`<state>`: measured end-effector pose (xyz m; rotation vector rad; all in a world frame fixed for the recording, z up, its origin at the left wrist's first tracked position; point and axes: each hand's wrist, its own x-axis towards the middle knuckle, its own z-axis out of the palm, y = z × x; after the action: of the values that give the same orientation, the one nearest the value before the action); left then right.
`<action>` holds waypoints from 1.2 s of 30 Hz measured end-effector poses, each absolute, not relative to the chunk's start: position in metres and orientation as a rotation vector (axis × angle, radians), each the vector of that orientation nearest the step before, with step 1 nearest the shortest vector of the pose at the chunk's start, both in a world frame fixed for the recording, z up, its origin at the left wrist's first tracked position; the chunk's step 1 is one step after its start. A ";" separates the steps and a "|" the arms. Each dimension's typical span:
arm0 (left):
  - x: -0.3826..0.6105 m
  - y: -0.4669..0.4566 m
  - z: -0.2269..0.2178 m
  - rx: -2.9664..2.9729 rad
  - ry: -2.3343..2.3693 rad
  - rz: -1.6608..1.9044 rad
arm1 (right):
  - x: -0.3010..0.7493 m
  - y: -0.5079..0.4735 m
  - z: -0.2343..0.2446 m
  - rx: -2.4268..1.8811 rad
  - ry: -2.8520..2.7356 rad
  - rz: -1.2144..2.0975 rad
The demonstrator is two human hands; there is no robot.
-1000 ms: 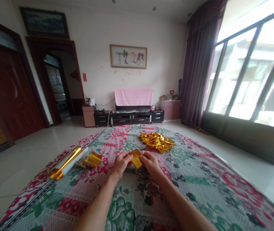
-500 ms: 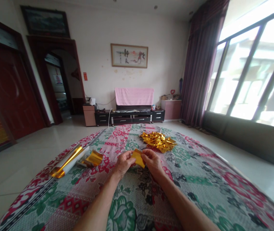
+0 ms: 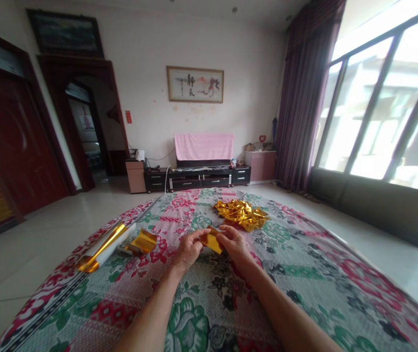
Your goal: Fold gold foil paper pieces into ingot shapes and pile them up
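Observation:
My left hand (image 3: 187, 250) and my right hand (image 3: 234, 243) meet over a floral quilt (image 3: 209, 293), both pinching one small piece of gold foil paper (image 3: 212, 240) between fingertips. The paper is folded and held just above the cloth. A heap of folded gold foil pieces (image 3: 241, 213) lies on the quilt just beyond my right hand. To the left lie a stack of flat gold sheets (image 3: 102, 245) and a smaller gold sheet (image 3: 142, 241).
The quilt covers a surface with tiled floor (image 3: 29, 244) around it. A low black TV cabinet (image 3: 197, 178) with a pink cloth (image 3: 203, 146) stands at the far wall. Dark red doors (image 3: 14, 142) are left, big windows (image 3: 388, 107) right.
My hands have kept working the gold paper between the fingertips; it looks more folded and smaller now. The hands stay in about the same spot.

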<state>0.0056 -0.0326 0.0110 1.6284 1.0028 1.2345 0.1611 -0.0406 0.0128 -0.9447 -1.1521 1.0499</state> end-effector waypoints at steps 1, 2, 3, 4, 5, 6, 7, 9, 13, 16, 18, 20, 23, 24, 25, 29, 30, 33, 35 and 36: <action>0.005 -0.032 0.010 1.659 1.004 1.226 | 0.162 -0.040 0.012 -0.941 -1.164 1.087; 0.004 -0.032 0.010 1.684 1.003 1.216 | 0.164 -0.040 0.012 -0.939 -1.173 1.116; 0.003 -0.033 0.011 1.701 0.996 1.204 | 0.165 -0.040 0.013 -0.940 -1.180 1.136; 0.002 -0.034 0.013 1.711 0.986 1.195 | 0.166 -0.041 0.013 -0.942 -1.187 1.147; 0.002 -0.035 0.015 1.720 0.972 1.180 | 0.167 -0.041 0.014 -0.946 -1.194 1.150; 0.001 -0.037 0.016 1.725 0.954 1.165 | 0.168 -0.042 0.015 -0.951 -1.203 1.148; 0.001 -0.038 0.018 1.725 0.940 1.153 | 0.168 -0.043 0.016 -0.955 -1.215 1.144; -0.001 -0.040 0.020 1.722 0.924 1.126 | 0.169 -0.044 0.018 -0.957 -1.247 1.136; -0.005 -0.040 0.022 1.690 0.896 1.061 | 0.170 -0.041 0.015 -0.946 -1.311 1.157; -0.006 -0.040 0.023 1.664 0.892 1.036 | 0.171 -0.036 0.009 -0.960 -1.390 1.117; -0.006 -0.040 0.024 1.633 0.916 1.038 | 0.171 -0.033 0.005 -0.959 -1.451 1.060; -0.004 -0.041 0.024 1.580 0.944 1.039 | 0.171 -0.032 0.004 -0.954 -1.495 1.018; -0.001 -0.041 0.023 1.517 0.958 1.050 | 0.170 -0.033 0.006 -0.959 -1.500 1.030; 0.000 -0.041 0.022 1.511 0.957 1.068 | 0.170 -0.035 0.008 -0.963 -1.485 1.052; 0.001 -0.040 0.021 1.511 0.958 1.091 | 0.170 -0.037 0.010 -0.966 -1.460 1.079; 0.002 -0.037 0.021 1.504 0.987 1.208 | 0.171 -0.047 0.021 -0.943 -1.333 1.199; 0.001 -0.036 0.021 1.490 0.998 1.236 | 0.171 -0.049 0.023 -0.931 -1.314 1.223; 0.000 -0.034 0.020 1.447 1.034 1.315 | 0.170 -0.055 0.026 -0.885 -1.303 1.250; 0.000 -0.033 0.020 1.435 1.049 1.347 | 0.169 -0.058 0.027 -0.877 -1.315 1.230; 0.000 -0.033 0.021 1.431 1.051 1.356 | 0.168 -0.059 0.027 -0.876 -1.321 1.208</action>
<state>-0.0005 -0.0328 0.0206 1.4311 1.0511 1.3558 0.1678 -0.0589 0.0271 -0.8758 -1.3205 1.2081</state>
